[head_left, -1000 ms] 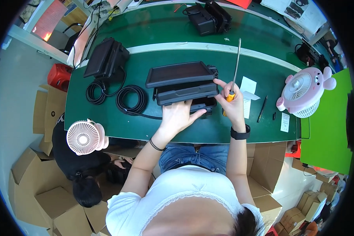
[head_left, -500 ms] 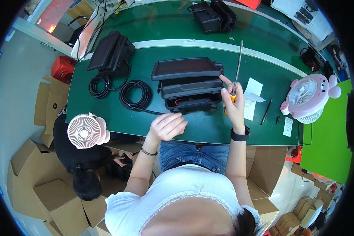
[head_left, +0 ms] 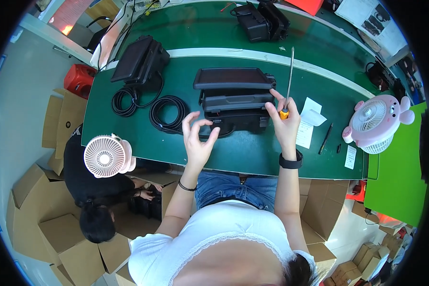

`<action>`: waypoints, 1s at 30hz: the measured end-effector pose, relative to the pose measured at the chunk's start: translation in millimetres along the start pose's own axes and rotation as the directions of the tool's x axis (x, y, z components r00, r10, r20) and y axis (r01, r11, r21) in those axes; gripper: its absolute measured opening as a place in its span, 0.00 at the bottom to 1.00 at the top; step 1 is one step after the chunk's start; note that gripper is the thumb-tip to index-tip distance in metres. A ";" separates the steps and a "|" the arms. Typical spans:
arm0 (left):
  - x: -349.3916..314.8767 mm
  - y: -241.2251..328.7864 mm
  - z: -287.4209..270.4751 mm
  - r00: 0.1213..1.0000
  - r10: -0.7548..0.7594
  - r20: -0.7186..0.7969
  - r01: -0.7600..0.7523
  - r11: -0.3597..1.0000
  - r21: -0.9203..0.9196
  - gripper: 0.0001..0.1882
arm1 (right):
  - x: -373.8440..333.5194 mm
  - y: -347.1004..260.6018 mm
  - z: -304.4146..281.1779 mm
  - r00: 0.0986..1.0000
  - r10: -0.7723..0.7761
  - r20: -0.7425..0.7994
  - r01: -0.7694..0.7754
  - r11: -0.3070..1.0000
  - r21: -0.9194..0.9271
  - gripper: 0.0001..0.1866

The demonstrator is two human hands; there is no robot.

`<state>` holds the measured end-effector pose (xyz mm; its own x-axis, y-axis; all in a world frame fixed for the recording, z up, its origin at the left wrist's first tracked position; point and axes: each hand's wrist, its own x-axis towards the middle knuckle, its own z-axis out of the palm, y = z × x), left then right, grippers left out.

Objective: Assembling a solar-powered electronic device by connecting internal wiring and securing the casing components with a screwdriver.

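A black plastic case [head_left: 238, 102] with a flat dark panel [head_left: 231, 78] on its far side lies in front of me on the green table. Its lid stands partly raised over the lower half. My right hand [head_left: 286, 125] is closed on a screwdriver [head_left: 284, 114] with a yellow-orange handle, its long metal shaft pointing away from me. The fingers of that hand are at the case's right end. Beside the case's near left corner is my left hand [head_left: 199, 140], fingers spread and curved, holding nothing. A coiled black cable [head_left: 168, 113] lies left of the case.
Another black case [head_left: 140, 64] with a coiled cable stands at the left, and one more [head_left: 262, 23] at the back. Papers [head_left: 307, 124], a pen [head_left: 325, 138] and a pink fan [head_left: 374, 117] are rightward. A second fan [head_left: 107, 156] sits near the left edge. A co-worker [head_left: 97, 190] bends among cardboard boxes.
My left hand has opened from curled fingers and risen slightly. The case has shifted a little to the right, and its front looks less open. The screwdriver stays in my right hand.
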<state>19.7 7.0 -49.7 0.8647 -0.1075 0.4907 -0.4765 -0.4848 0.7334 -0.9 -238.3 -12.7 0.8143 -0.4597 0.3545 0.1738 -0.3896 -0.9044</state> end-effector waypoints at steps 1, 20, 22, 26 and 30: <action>2.1 0.4 1.4 0.999 -0.033 0.023 0.034 0.999 -0.040 0.15 | 3.0 1.3 0.8 1.000 -0.010 0.004 0.010 1.000 -0.001 0.21; 20.0 1.7 19.9 1.000 0.001 0.021 -0.001 1.000 -0.022 0.24 | 34.5 9.8 7.0 0.997 -0.057 0.054 0.049 0.990 0.136 0.16; 18.0 -3.2 21.9 0.997 0.075 -0.006 -0.075 0.997 0.006 0.23 | 39.4 9.4 9.8 0.997 -0.056 0.049 0.048 0.988 0.147 0.16; 8.3 -9.1 17.2 0.996 0.062 0.061 -0.059 0.996 -0.063 0.24 | 48.2 10.6 10.9 0.998 -0.064 0.027 0.059 0.985 0.160 0.16; 0.8 -10.9 15.4 0.996 0.081 0.044 -0.078 0.994 -0.073 0.24 | 52.9 -4.9 9.2 0.998 0.029 0.056 -0.040 0.977 0.211 0.15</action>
<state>28.1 -1.1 -64.5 0.8292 -0.1847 0.5275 -0.5528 -0.4103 0.7253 46.5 -253.4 8.3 0.8487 -0.4254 0.3143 0.2539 -0.1935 -0.9477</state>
